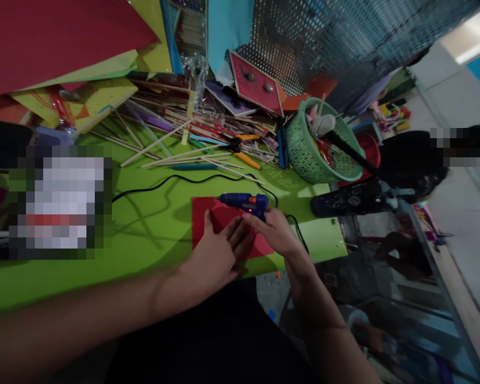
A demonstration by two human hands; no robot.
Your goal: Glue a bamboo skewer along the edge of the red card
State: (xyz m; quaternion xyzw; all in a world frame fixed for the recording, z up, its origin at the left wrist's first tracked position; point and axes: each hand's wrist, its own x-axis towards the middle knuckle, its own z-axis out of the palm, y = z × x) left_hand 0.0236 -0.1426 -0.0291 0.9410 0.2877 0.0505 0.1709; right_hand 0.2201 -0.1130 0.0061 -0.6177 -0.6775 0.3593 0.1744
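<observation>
My left hand (220,245) lies on a red sheet (200,221) near the table's front edge, its fingers stretched out and its thumb apart. In my right hand (278,229) is a blue glue gun (244,201), gripped by its handle with the nozzle pointing left over the sheet's far edge. A small red light glows on the gun's side. The black cord (160,185) runs behind the gun across the green tabletop (140,224). My left hand covers part of the red sheet.
Several thin wooden sticks (176,157) and orange-handled pliers (246,149) lie behind the sheet. A green basket (324,160) of tools stands at the right, near a dark bottle-like object (340,201). Coloured sheets (64,42) are stacked at the back left. A person (408,160) is farther right.
</observation>
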